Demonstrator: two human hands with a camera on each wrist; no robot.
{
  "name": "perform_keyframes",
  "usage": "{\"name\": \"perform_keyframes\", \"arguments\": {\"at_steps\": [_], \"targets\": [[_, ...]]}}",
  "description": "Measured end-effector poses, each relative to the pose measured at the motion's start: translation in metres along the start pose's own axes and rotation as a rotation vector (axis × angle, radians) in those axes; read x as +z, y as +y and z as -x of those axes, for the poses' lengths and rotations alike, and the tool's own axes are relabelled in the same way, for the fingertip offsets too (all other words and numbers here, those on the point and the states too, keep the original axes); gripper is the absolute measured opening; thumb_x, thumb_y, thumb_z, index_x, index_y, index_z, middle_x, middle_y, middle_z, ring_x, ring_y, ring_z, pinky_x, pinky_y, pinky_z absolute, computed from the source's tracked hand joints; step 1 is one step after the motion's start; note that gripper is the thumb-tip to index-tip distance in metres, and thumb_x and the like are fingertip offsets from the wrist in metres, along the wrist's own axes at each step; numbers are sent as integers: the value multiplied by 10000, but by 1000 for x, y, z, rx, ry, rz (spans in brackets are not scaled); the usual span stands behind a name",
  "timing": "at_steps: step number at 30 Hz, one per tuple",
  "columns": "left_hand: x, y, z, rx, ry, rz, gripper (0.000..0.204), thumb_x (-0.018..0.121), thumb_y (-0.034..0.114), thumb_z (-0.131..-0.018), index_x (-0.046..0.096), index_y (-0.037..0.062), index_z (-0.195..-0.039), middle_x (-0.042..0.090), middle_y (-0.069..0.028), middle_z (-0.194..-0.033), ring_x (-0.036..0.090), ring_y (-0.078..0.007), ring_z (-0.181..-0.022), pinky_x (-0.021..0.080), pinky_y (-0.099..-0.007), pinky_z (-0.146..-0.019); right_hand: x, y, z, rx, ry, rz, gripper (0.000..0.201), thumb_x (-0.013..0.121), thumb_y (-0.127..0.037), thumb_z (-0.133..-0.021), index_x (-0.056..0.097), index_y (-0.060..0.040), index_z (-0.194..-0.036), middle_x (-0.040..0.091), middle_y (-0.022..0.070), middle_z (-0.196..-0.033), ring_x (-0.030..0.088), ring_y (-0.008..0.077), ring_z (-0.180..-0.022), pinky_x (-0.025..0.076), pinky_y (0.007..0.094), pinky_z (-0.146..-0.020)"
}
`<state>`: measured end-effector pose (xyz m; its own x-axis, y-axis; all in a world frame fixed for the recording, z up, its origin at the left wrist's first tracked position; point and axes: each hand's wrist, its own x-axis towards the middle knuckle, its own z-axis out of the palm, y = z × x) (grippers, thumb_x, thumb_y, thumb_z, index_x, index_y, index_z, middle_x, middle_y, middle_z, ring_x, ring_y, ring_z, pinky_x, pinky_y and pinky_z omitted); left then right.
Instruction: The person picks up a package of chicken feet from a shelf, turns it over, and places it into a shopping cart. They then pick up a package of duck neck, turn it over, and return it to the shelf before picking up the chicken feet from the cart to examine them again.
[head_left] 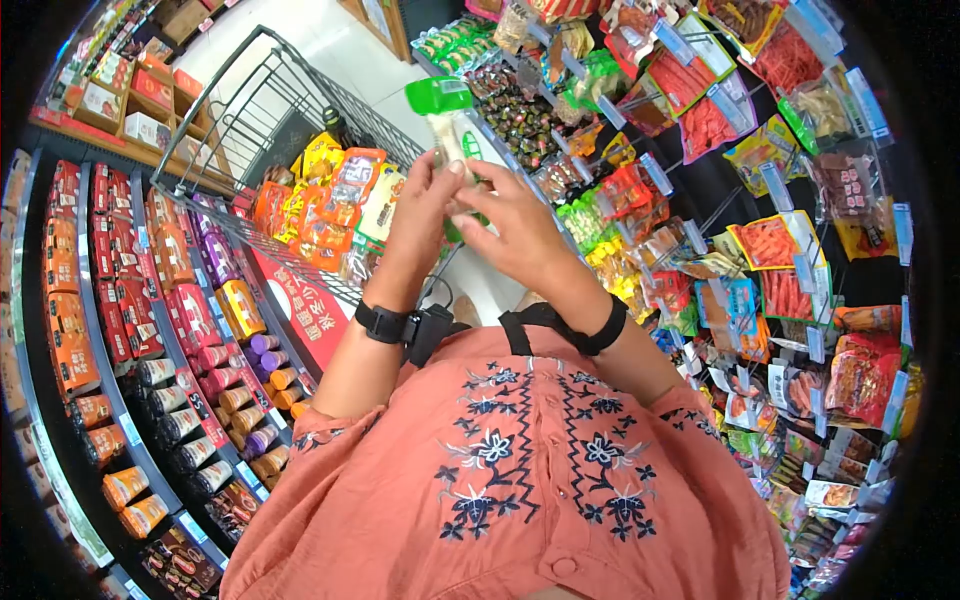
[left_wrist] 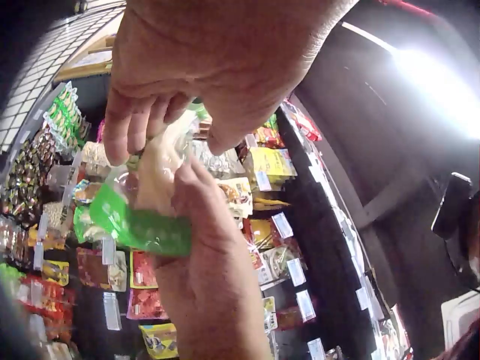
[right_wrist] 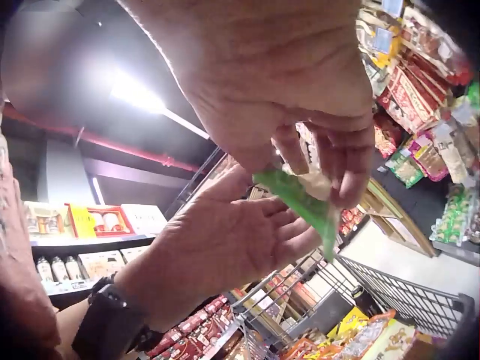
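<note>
Both hands hold a clear plastic snack packet with green ends and a pale, long piece of food inside. My left hand has its thumb on the packet's near part. From the other side, my right hand grips the same part, its fingers close to the left thumb. In the left wrist view the packet shows between the left fingers above and the right hand below. The right wrist view shows the right fingers curled at the packet, and the left palm behind it.
A wire shopping cart stands ahead on the left, holding several orange and yellow snack bags. Hanging snack packets with price tags fill the rack on the right. Shelves of jars and boxed goods line the left.
</note>
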<state>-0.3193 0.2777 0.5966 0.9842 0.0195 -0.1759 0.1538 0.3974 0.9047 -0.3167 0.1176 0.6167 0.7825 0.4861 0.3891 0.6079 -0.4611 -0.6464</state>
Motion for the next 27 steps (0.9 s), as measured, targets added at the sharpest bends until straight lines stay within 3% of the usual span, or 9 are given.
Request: {"name": "perform_keyframes", "arguments": {"at_steps": [2,4,5,6,7,11,23,27], "targets": [[-5,3,-1,-21,-33,111,467,547,205,-966,406,-17,-1352,627,-115,-1082,647,-178,-954,551,-312,-826,-6,-9,1,-42,19,-30,250,666,-187,-869,688,-66,-1086,616,151,-1175,610,353,-1049,505,419,-895],[-8,3,-4,-45,-86,309,406,507,166,-973,422,-7,-1331,631,-97,-1039,657,-174,-917,565,-322,-792,-9,-1,0,5,87,-165,191,630,-147,-897,688,-56,-1055,649,139,-1070,643,297,-964,520,367,-835],[-16,-1,-7,-44,-111,322,350,458,138,-991,433,3,-1313,620,-116,-1082,671,-224,-944,583,-357,-769,-14,4,-2,72,82,-242,184,618,-135,-904,687,-54,-1054,655,135,-1045,649,282,-939,521,350,-818],[-16,0,-5,-50,-122,330,350,464,155,-996,443,2,-1310,620,-123,-1111,667,-232,-973,583,-366,-792,-19,6,-2,139,77,-318,178,607,-124,-911,687,-52,-1053,660,130,-1020,655,267,-914,522,333,-800],[-15,3,-3,-55,-133,338,351,469,172,-1002,453,1,-1307,620,-130,-1140,662,-239,-1001,583,-376,-815,-27,3,-4,194,86,-302,174,573,-100,-929,682,-41,-1050,662,108,-973,660,189,-857,514,296,-735],[-18,0,-4,-75,-155,369,350,454,188,-1015,457,5,-1314,605,-156,-1206,653,-270,-1047,592,-421,-828,-30,25,-2,335,105,-445,171,564,-102,-941,675,-20,-1042,650,59,-909,634,107,-844,502,280,-700],[-19,-8,-10,-96,-217,368,378,427,198,-1035,422,4,-1359,598,-160,-1226,644,-286,-1068,575,-420,-853,-30,27,-6,417,57,-596,171,549,-93,-950,649,-1,-1055,662,49,-966,653,118,-868,504,260,-764],[-16,-8,-12,-115,-191,355,373,433,195,-1033,432,-5,-1347,615,-163,-1189,662,-281,-1027,578,-416,-842,-31,32,-6,428,-3,-583,218,499,-148,-1012,631,-9,-1118,658,50,-1060,642,117,-938,505,256,-774]]}}
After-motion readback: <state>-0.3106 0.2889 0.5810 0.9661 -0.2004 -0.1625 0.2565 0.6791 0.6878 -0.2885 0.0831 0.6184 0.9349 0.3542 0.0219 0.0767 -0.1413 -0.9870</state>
